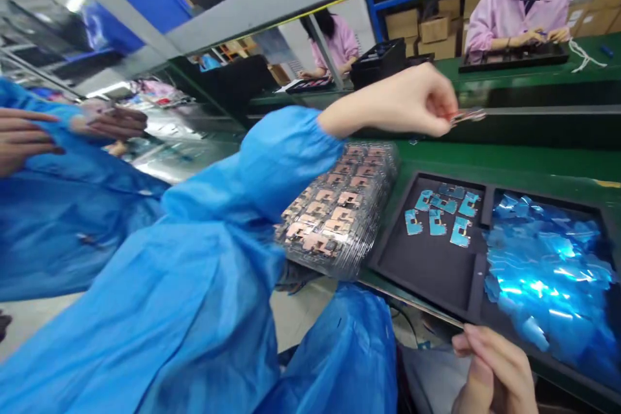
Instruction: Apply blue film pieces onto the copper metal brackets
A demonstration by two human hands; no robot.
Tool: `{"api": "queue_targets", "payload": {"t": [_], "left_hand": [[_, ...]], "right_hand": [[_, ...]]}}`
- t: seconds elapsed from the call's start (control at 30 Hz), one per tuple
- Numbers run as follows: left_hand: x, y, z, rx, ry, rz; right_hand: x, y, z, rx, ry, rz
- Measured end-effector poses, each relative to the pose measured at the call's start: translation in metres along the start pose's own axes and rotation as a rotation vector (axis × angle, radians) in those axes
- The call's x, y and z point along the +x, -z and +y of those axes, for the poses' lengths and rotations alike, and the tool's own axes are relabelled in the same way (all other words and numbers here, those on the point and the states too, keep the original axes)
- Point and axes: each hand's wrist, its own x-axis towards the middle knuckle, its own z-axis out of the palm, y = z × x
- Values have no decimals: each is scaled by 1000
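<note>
The piece (pixel 469 116) in the left hand (pixel 416 100) is blurred; the bottom edge crops the right hand (pixel 499 365).

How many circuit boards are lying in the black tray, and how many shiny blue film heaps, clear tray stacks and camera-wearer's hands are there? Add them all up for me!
Circuit boards in the black tray: 7
Blue film heap: 1
Clear tray stack: 1
Camera-wearer's hands, left hand and right hand: 2
Total: 11
</note>
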Motion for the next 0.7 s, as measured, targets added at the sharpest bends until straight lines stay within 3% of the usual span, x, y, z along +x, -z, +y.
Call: {"api": "queue_targets", "payload": {"t": [0.07,0.13,0.23,0.3,0.47,0.57,0.7], "left_hand": [[-62,-3,-27,44,-22,142],[-120,-16,-43,91,-74,227],[-194,-43,-44,29,-27,342],[-230,-61,-36,-16,47,432],[-276,-93,-26,-233,244,608],[-291,-102,-30,-498,356,665],[-303,-109,-34,-1021,509,740]], "right_hand": [[6,-18,-3,24,31,-36],[15,-37,-8,77,-29,-89],[32,-73,-19,185,-184,-211],[43,-101,-29,275,-259,-328],[61,-169,-51,405,-383,-519],[58,-194,-60,382,-435,-507],[46,-210,-70,283,-391,-428]]}}
